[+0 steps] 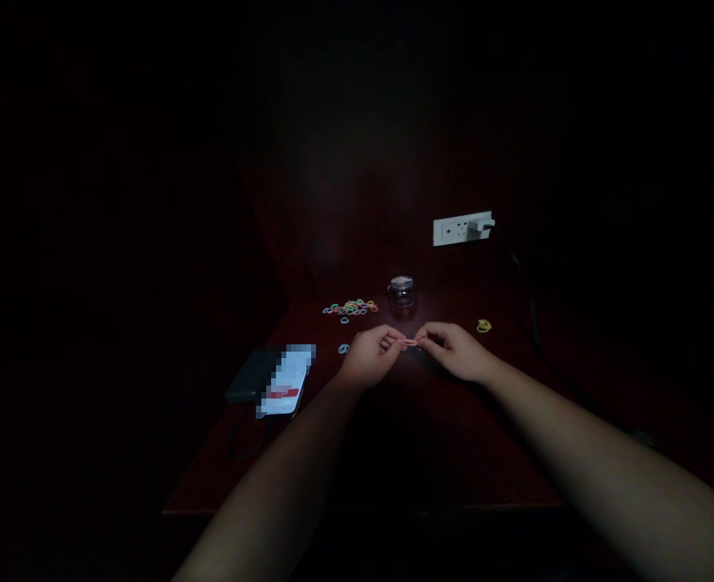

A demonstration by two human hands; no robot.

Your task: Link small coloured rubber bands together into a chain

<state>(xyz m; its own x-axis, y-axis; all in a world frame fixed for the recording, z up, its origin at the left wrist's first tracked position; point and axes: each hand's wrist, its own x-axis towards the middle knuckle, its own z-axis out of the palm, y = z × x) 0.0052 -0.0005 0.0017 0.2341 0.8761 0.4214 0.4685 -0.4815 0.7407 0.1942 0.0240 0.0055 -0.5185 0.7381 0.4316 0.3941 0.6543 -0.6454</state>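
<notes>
Between the fingertips of both hands is a small orange hair tie [411, 343], held just above the dark red table. My left hand [373, 353] pinches its left end, and my right hand [452, 350] pinches the right end. Close to my left hand lie a few pale blue hair ties [343, 349], partly hidden by it. Farther back is a loose pile of multicoloured hair ties [352, 308], with a single blue one just in front of it. Several yellow hair ties [483, 326] sit in a small group to the right of my right hand.
A clear lidded jar [402, 292] stands at the back of the table [454, 461]. To the left lie a phone with a lit screen [287, 384] and a dark flat object [252, 374] with a cable. A wall socket [462, 229] holds a plug with a hanging cord. The surroundings are very dark.
</notes>
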